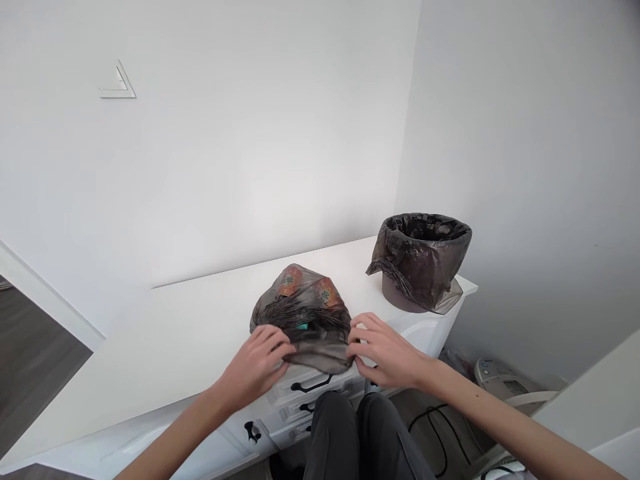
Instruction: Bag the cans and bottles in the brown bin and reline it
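Observation:
A filled, see-through black plastic bag (305,293) rests on the white cabinet top, with orange-red packages and a bit of teal showing inside. Its mouth hangs toward me over the front edge. My left hand (263,357) is closed on the left side of the bag's mouth. At the right side of the mouth, my right hand (383,350) pinches the plastic. To the right on the cabinet stands a round bin (400,297) lined with another black bag (425,263), whose edge is folded over the rim.
The white cabinet (190,327) has dark-handled drawers below its front edge, near my knees. White walls stand behind and to the right. On the floor at the right are a grey device (505,377) and black cables (440,437).

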`<state>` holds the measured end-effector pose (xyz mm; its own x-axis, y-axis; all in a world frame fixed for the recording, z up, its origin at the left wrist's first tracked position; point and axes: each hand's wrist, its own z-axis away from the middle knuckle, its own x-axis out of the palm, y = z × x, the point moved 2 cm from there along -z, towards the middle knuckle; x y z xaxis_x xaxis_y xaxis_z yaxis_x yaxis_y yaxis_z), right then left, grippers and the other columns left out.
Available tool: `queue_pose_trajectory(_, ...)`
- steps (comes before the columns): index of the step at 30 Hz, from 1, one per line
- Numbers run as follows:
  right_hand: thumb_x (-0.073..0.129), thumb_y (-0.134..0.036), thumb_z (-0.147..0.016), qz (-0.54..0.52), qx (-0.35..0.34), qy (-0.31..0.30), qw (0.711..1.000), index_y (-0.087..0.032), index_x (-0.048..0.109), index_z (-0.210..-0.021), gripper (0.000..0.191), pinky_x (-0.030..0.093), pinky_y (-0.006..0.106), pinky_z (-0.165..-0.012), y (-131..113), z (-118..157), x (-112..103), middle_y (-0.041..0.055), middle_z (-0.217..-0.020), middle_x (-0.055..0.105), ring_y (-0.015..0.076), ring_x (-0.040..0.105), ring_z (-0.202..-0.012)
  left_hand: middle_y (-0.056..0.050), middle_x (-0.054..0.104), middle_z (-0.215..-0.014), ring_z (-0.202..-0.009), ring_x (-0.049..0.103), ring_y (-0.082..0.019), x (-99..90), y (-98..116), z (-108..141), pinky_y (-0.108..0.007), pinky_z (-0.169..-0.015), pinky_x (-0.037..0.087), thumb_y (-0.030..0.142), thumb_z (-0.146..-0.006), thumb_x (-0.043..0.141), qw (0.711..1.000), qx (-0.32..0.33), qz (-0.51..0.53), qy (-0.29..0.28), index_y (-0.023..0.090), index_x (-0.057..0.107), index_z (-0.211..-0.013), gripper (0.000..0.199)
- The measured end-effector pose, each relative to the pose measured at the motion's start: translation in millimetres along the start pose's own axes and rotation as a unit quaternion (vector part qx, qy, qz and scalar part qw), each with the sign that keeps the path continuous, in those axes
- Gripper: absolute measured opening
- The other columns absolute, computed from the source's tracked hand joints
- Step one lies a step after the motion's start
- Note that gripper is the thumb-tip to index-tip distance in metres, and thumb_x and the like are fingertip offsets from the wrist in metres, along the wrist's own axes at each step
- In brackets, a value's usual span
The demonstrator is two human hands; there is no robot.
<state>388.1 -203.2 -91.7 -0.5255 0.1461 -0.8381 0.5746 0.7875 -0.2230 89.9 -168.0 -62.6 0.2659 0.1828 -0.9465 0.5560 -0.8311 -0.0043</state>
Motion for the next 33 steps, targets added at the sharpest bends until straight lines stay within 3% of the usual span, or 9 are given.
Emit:
queue_pose_trajectory(2, 0.058, -0.010, -0.077, -0.032, -0.012, -0.029, 0.999, -0.027, 0.070, -0.102, 0.033, 0.048, 0.042, -0.097, -9, 3, 0, 0.0045, -0.098, 0.069, 0.0262, 0.058, -0.111, -0.005, 0.073, -0.103, -0.107, 0.065, -0.025, -0.8, 16, 9, -0.045, -0.100, 0.050, 0.021, -0.096, 0.056, 0.998, 0.053, 0.029, -0.033, 0.030, 0.069, -0.108, 0.020)
queue_pose_trajectory(4, 0.054, -0.009, -0.076, -0.097, 0.014, -0.032, 0.995, -0.025, 0.064, -0.117, 0.046, 0.049, 0.038, -0.100, -16, -4, 5, 0.0051, -0.113, 0.069, 0.0233, 0.059, -0.113, -0.006, 0.073, -0.107, -0.108, 0.065, -0.026, 0.1, 29, 13, -0.045, -0.104, 0.049, 0.031, -0.094, 0.064, 0.993, 0.069, 0.078, -0.053, 0.030, 0.068, -0.110, 0.017)
queue_pose_trajectory(7, 0.043, -0.007, -0.087, -0.148, 0.080, -0.025, 0.985, -0.022, 0.054, -0.132, 0.049, 0.050, 0.033, -0.102, -21, -28, 24, 0.0067, -0.129, 0.065, 0.0186, 0.061, -0.117, -0.008, 0.069, -0.120, -0.114, 0.064, -0.024, 8.5, 34, 8, -0.040, -0.102, 0.052, 0.041, -0.101, 0.054, 0.988, -0.034, 0.151, -0.030, 0.028, 0.062, -0.121, 0.025)
queue_pose_trajectory(10, 0.042, -0.008, -0.093, -0.061, 0.118, -0.053, 0.990, -0.019, 0.058, -0.130, 0.042, 0.053, 0.035, -0.098, -19, -51, 54, 0.0102, -0.127, 0.066, 0.0221, 0.063, -0.117, -0.007, 0.069, -0.112, -0.104, 0.067, -0.021, 26.8, 21, 3, -0.037, -0.093, 0.056, 0.032, -0.108, 0.033, 0.980, -0.150, 0.131, -0.001, 0.026, 0.061, -0.114, 0.030)
queue_pose_trajectory(14, 0.050, -0.007, -0.089, 0.088, 0.143, -0.052, 0.984, -0.016, 0.059, -0.132, 0.045, 0.054, 0.043, -0.097, -10, -58, 85, 0.0170, -0.136, 0.061, 0.0306, 0.058, -0.125, -0.011, 0.068, -0.109, -0.102, 0.067, -0.025, 52.3, 0, 14, -0.042, -0.089, 0.057, 0.032, -0.106, 0.038, 0.987, -0.160, 0.019, 0.011, 0.021, 0.064, -0.107, 0.028)
queue_pose_trajectory(20, 0.047, 0.000, -0.082, 0.186, 0.204, 0.011, 0.961, -0.013, 0.041, -0.153, 0.072, 0.047, 0.049, -0.107, -3, -52, 91, 0.0222, -0.159, 0.040, 0.0376, 0.040, -0.145, -0.017, 0.062, -0.139, -0.111, 0.069, -0.031, 64.5, -15, 29, -0.044, -0.084, 0.057, 0.026, -0.105, 0.034, 0.966, -0.235, -0.098, 0.047, 0.020, 0.050, -0.142, 0.041)
queue_pose_trajectory(25, 0.051, -0.009, -0.090, 0.197, 0.203, 0.046, 0.958, -0.014, 0.041, -0.154, 0.065, 0.039, 0.054, -0.113, 3, -56, 88, 0.0217, -0.153, 0.046, 0.0386, 0.040, -0.143, -0.015, 0.067, -0.131, -0.115, 0.068, -0.031, 55.7, -2, -13, -0.044, -0.091, 0.054, 0.032, -0.107, 0.033, 0.964, -0.234, -0.098, 0.075, 0.020, 0.052, -0.133, 0.035)
queue_pose_trajectory(29, 0.052, -0.018, -0.096, 0.206, 0.209, 0.057, 0.954, -0.012, 0.042, -0.153, 0.058, 0.037, 0.057, -0.113, 15, -58, 88, 0.0231, -0.148, 0.048, 0.0401, 0.043, -0.136, -0.018, 0.073, -0.105, -0.098, 0.072, -0.035, 59.2, 6, -56, -0.042, -0.082, 0.054, 0.046, -0.102, 0.046, 0.954, -0.259, -0.149, -0.002, 0.016, 0.055, -0.125, 0.039)
queue_pose_trajectory(33, 0.053, -0.027, -0.098, 0.206, 0.228, 0.064, 0.949, -0.014, 0.044, -0.150, 0.055, 0.037, 0.058, -0.111, 33, -60, 88, 0.0234, -0.144, 0.049, 0.0402, 0.044, -0.132, -0.020, 0.075, -0.090, -0.085, 0.075, -0.033, 67.1, 4, -77, -0.037, -0.072, 0.053, 0.028, -0.096, 0.054, 0.947, -0.270, -0.167, -0.056, 0.010, 0.055, -0.129, 0.038)
